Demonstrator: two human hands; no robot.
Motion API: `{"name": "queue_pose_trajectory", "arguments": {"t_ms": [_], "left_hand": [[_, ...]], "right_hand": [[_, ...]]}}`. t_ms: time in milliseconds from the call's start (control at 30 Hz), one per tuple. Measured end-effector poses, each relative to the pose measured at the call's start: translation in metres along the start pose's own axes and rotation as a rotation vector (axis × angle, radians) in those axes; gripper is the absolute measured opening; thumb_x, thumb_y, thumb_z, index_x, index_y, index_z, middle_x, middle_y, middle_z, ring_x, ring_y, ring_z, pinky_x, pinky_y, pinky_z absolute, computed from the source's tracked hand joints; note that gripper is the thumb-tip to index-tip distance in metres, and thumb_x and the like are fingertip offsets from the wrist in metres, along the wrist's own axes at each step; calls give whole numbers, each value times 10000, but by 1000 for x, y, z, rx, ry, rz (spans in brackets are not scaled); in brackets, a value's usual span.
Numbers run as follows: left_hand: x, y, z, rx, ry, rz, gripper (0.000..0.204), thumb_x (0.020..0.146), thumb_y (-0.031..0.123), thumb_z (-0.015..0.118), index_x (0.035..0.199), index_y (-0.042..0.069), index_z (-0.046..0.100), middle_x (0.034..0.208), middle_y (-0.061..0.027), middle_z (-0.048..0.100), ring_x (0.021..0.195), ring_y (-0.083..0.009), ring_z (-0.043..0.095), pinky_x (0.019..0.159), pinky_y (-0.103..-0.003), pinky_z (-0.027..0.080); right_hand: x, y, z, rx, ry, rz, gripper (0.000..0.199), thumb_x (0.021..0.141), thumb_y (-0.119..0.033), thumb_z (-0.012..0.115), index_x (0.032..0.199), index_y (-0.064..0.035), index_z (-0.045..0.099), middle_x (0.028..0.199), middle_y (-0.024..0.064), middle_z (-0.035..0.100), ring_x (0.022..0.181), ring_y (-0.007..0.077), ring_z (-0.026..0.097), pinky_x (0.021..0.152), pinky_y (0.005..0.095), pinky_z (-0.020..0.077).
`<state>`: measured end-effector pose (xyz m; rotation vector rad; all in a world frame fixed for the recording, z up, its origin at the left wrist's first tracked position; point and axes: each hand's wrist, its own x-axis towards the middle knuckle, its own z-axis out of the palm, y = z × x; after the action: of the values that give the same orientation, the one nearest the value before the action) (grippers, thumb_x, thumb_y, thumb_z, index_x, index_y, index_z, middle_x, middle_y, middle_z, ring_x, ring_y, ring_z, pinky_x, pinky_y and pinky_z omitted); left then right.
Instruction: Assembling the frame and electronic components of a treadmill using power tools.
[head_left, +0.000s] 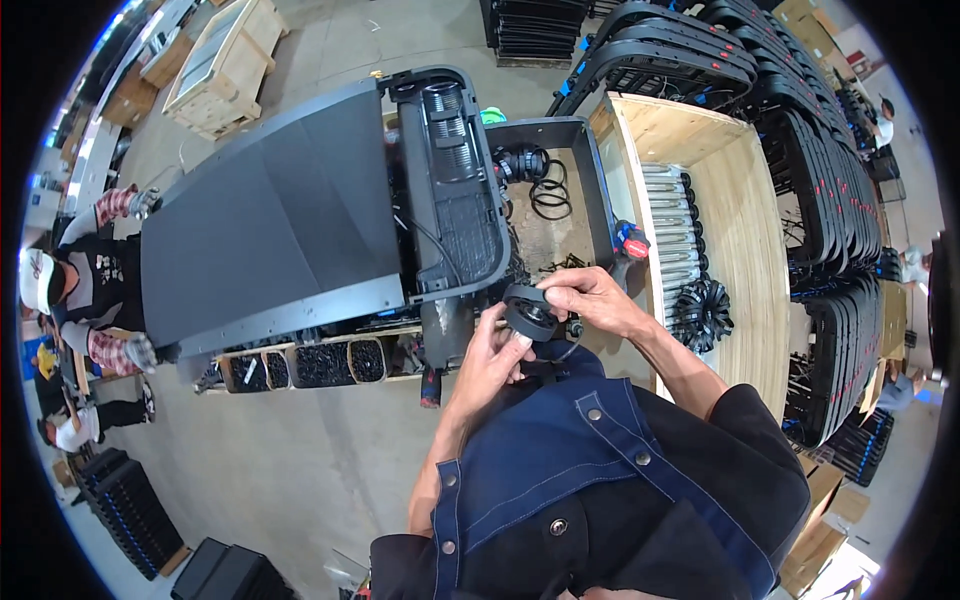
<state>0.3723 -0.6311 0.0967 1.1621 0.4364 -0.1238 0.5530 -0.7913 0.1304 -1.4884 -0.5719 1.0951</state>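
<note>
I have the left hand curled around a black wheel, right hand pinching its rim, wheel by the grey bin's near edge, that edge partly hidden, some left fingertips out of my sight.

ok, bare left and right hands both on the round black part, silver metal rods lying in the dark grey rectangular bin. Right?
Not quite: in the head view, the silver metal rods lie in the pale wooden crate, not the dark grey rectangular bin. The left hand and right hand are both on the round black part.
</note>
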Motion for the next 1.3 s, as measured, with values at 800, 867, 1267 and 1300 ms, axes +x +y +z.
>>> {"name": "queue_pose_trajectory", "arguments": {"t_ms": [800,867,1267,1300], "left_hand": [[101,129,-60,633,232,150,580,875,443,737,1282,60,581,1006,-216,713,909,-343,712,817,-446,547],[139,188,-68,1012,345,156,522,876,488,711,1153,47,669,1092,-230,709,981,-467,675,820,-514,533],[323,228,-291,1617,697,567,341,942,252,641,1171,2,606,1093,-187,611,1054,-380,595,896,-510,479],[327,241,-291,1716,525,413,377,929,267,659,1186,-1,594,1084,-188,605,1072,-382,591,908,-507,474]], "right_hand": [[139,-35,4,-607,17,-421,863,779,-377,852,1469,-75,431,1322,223,601,1202,382,615,1005,461,492],[195,-41,-2,-492,161,-303,818,801,-436,821,1436,-73,455,1138,243,683,1089,384,682,917,434,532],[475,-103,-129,-235,462,1,801,858,-692,660,1103,71,658,612,49,564,506,140,586,428,284,481],[485,-102,-144,-241,454,26,762,863,-691,654,1023,54,691,601,45,554,505,138,583,420,286,478]]}}
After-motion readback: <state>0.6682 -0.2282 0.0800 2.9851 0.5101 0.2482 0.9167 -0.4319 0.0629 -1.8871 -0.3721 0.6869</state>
